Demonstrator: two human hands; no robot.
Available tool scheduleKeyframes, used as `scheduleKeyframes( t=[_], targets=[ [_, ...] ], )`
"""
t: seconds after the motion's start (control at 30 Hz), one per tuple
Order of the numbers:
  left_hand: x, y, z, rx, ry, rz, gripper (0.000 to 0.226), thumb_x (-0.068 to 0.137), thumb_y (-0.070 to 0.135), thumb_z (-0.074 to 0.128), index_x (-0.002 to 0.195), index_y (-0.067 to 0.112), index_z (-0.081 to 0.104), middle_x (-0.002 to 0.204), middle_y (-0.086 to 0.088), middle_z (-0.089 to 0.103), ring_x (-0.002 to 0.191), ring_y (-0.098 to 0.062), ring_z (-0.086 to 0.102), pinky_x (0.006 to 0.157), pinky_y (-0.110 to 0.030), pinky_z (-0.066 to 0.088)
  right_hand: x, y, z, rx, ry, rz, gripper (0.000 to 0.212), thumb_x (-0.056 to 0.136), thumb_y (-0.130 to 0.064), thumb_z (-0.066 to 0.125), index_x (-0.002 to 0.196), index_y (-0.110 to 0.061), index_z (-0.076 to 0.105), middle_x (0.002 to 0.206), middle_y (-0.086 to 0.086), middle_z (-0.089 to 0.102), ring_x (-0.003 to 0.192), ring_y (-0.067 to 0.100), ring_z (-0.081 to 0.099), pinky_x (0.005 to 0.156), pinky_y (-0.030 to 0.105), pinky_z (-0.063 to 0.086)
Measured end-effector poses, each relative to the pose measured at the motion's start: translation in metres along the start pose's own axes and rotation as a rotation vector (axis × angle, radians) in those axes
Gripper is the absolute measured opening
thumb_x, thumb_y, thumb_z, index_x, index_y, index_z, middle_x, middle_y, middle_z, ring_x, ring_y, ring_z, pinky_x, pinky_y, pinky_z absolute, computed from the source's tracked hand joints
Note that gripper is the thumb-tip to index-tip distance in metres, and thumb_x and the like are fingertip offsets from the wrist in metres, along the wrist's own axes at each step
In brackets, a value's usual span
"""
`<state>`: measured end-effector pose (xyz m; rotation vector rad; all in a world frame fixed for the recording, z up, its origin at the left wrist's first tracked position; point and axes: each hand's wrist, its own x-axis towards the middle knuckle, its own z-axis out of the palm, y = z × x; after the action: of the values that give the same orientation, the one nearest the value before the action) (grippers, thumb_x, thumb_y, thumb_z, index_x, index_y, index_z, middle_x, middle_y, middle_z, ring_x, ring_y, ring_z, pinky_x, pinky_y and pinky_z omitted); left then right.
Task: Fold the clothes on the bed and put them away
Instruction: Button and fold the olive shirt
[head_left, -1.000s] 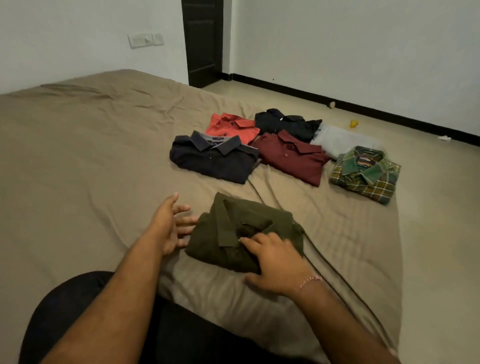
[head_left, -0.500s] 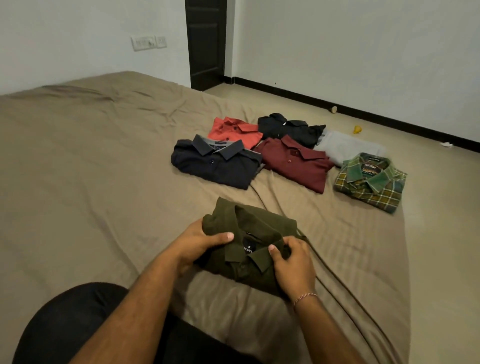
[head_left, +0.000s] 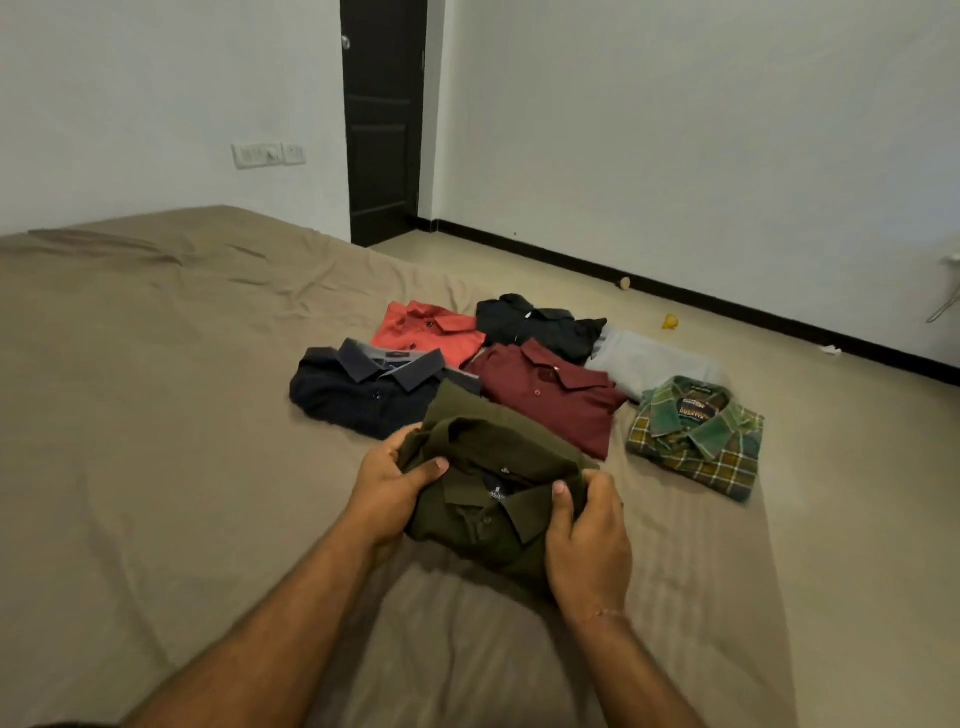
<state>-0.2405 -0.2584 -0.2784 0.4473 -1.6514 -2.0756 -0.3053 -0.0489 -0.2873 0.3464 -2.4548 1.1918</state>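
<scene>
Lifted since half a second ago, the folded olive shirt (head_left: 493, 499) now sits off the bed (head_left: 156, 415), held at the centre of view. Left hand (head_left: 387, 488) grips its 9 o'clock edge, thumb on top; right hand (head_left: 587, 540) grips the 3 o'clock edge the same way. At 11 o'clock, partly behind it, lies the navy shirt (head_left: 363, 395); at 1 o'clock the maroon shirt (head_left: 550, 400); at 2 o'clock the plaid shirt (head_left: 696, 436). Farther at 12 o'clock lie the orange shirt (head_left: 431, 332), black shirt (head_left: 540, 325) and grey garment (head_left: 649, 364).
</scene>
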Motion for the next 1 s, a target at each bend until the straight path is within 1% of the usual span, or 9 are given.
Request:
scheduleKeyframes(
  t=[0.13,0.2,0.3,0.33,0.43,0.5,0.57,0.8,1.0],
  targets=[
    [0.061,0.017,0.048,-0.085,0.015,-0.037,0.033,0.091,-0.01,0.067,0.114,0.013,0.07,0.113,-0.012,0.077,0.105,-0.031,0.072,0.096,-0.045,0.058,0.078,0.0,-0.009,-0.07,0.065,-0.059,0.021,0.1,-0.042,0.057,0.111,-0.025,0.051,0.107,-0.001,0.06,0.098,0.029,0.061,0.073,0.041,0.049],
    [0.094,0.008,0.056,0.071,0.012,-0.062,0.026,0.088,0.005,0.077,0.112,0.014,0.072,0.111,-0.009,0.077,0.106,-0.031,0.072,0.099,-0.049,0.057,0.105,0.008,-0.006,-0.233,0.044,-0.022,0.035,0.095,-0.045,0.063,0.123,-0.028,0.049,0.122,0.0,0.057,0.111,0.029,0.059,0.081,0.046,0.051],
    [0.119,-0.014,0.057,0.975,0.107,-0.056,0.056,0.083,0.041,0.08,0.132,0.019,0.063,0.129,-0.008,0.068,0.122,-0.035,0.062,0.099,-0.049,0.053,0.115,0.027,0.012,-0.589,-0.133,-0.12,0.068,0.092,-0.048,0.063,0.152,-0.03,0.036,0.159,0.005,0.035,0.142,0.03,0.039,0.101,0.054,0.043],
    [0.121,-0.023,0.062,1.219,0.176,0.089,0.066,0.085,0.047,0.076,0.142,0.022,0.055,0.14,-0.008,0.058,0.129,-0.035,0.054,0.1,-0.05,0.051,0.115,0.039,0.022,-0.607,-0.271,-0.17,0.068,0.095,-0.049,0.057,0.156,-0.034,0.032,0.166,0.004,0.026,0.15,0.03,0.03,0.109,0.056,0.036],
    [0.123,-0.045,0.073,1.472,-0.167,0.507,0.081,0.09,0.066,0.044,0.162,0.034,0.027,0.164,-0.007,0.035,0.148,-0.029,0.035,0.111,-0.051,0.043,0.11,0.079,0.053,-0.519,-0.662,-0.073,0.057,0.105,-0.057,0.031,0.16,-0.049,0.018,0.174,-0.006,0.004,0.159,0.022,0.01,0.125,0.056,0.013],
    [0.135,-0.062,0.069,1.533,-0.341,0.344,0.086,0.087,0.076,0.016,0.165,0.04,0.012,0.17,-0.005,0.023,0.157,-0.025,0.021,0.122,-0.049,0.031,0.108,0.098,0.064,-0.484,-0.698,-0.011,0.056,0.104,-0.062,0.023,0.158,-0.056,0.009,0.174,-0.01,0.0,0.16,0.019,0.003,0.126,0.057,0.008],
    [0.146,-0.083,0.057,1.512,-0.338,0.194,0.087,0.085,0.08,0.005,0.164,0.045,0.006,0.173,-0.001,0.018,0.16,-0.022,0.013,0.127,-0.049,0.021,0.106,0.109,0.075,-0.463,-0.665,-0.01,0.057,0.103,-0.065,0.019,0.157,-0.058,0.002,0.173,-0.011,0.0,0.16,0.017,0.002,0.126,0.057,0.009],
    [0.137,-0.127,0.044,1.338,-0.145,0.407,0.085,0.1,0.071,0.025,0.167,0.023,0.003,0.171,0.004,0.024,0.158,-0.01,0.017,0.128,-0.044,0.016,0.092,0.123,0.088,-0.423,-0.489,-0.044,0.08,0.092,-0.07,0.008,0.162,-0.039,-0.013,0.172,-0.017,0.006,0.158,0.006,0.008,0.126,0.051,0.013],
    [0.139,-0.115,0.046,1.412,-0.251,0.282,0.091,0.095,0.079,0.008,0.167,0.024,0.009,0.173,0.008,0.017,0.159,-0.008,0.009,0.129,-0.042,0.009,0.103,0.11,0.083,-0.481,-0.596,0.013,0.074,0.099,-0.068,0.017,0.162,-0.041,-0.012,0.172,-0.018,-0.002,0.158,0.008,0.002,0.127,0.053,0.006]
  ],
)
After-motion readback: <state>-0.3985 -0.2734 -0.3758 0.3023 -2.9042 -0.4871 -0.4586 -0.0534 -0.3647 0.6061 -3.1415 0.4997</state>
